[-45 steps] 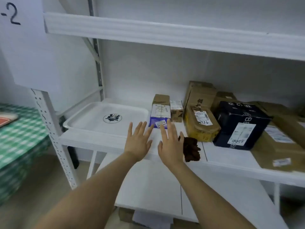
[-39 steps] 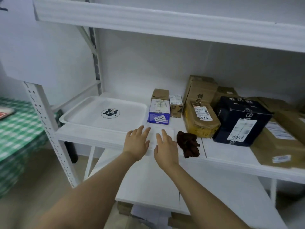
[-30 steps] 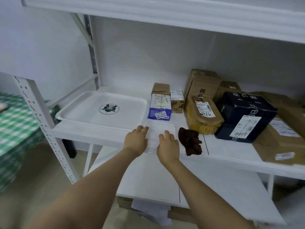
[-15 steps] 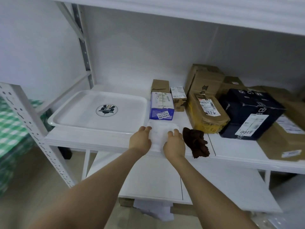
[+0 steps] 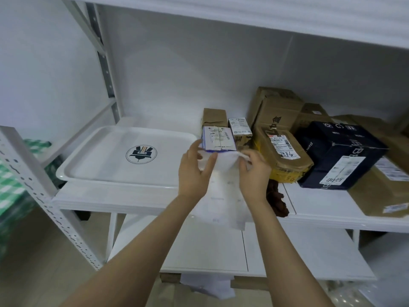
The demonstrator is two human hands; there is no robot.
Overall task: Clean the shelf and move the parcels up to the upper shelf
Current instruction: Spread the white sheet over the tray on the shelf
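Both hands hold up a thin white bag-like sheet [image 5: 223,196] above the front of the middle shelf [image 5: 115,197]. My left hand [image 5: 194,169] pinches its upper left corner and my right hand [image 5: 253,171] its upper right corner; the sheet hangs down past the shelf edge. Behind it stand a small purple-and-white box [image 5: 218,141], small brown boxes [image 5: 214,117], a yellow-taped parcel [image 5: 281,154], a dark blue box [image 5: 340,154] and larger brown cartons [image 5: 276,107]. A dark brown cloth [image 5: 277,200] lies by my right wrist. The upper shelf [image 5: 243,16] runs across the top.
A white tray [image 5: 124,156] with a round logo fills the shelf's left part. A perforated upright post [image 5: 33,185] stands at the left front. A lower shelf [image 5: 287,251] sits underneath, with paper hanging below it. A green checked cloth [image 5: 11,189] is at far left.
My hands went from flat and open over the shelf to pressing on the white sheet, then gripped it and lifted it off the shelf. The view has tilted down and closer.
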